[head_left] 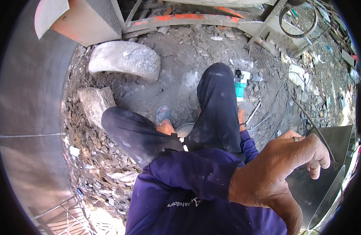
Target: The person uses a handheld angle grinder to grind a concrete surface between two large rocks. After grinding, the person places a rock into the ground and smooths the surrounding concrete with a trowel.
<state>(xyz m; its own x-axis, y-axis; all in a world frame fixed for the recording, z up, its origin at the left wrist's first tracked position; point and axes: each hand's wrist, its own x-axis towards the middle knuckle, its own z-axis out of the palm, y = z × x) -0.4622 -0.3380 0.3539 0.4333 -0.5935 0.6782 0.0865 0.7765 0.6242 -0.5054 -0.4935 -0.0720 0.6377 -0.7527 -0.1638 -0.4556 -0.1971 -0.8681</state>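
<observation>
My left hand (274,172), with a ring on one finger, reaches across my body to the right, loosely curled with the thumb apart and nothing visible in it. Just past it are a steel rebar (313,125) and a dark metal container (321,199). My right hand (241,116) hangs low beside my right thigh, its fingers mostly hidden. A teal and silver power tool (240,88) lies on the ground near it, beside a cable (266,117) and a thin rod (253,113). A round pan edge (184,127) shows between my legs.
A dust-covered tyre (123,58) and a concrete chunk (95,105) lie on rubble (110,164) ahead-left. A sheet-metal panel (33,129) runs along the left. A dusty steel frame (180,21) with orange paint stands ahead. A coiled hose (312,29) is at upper right.
</observation>
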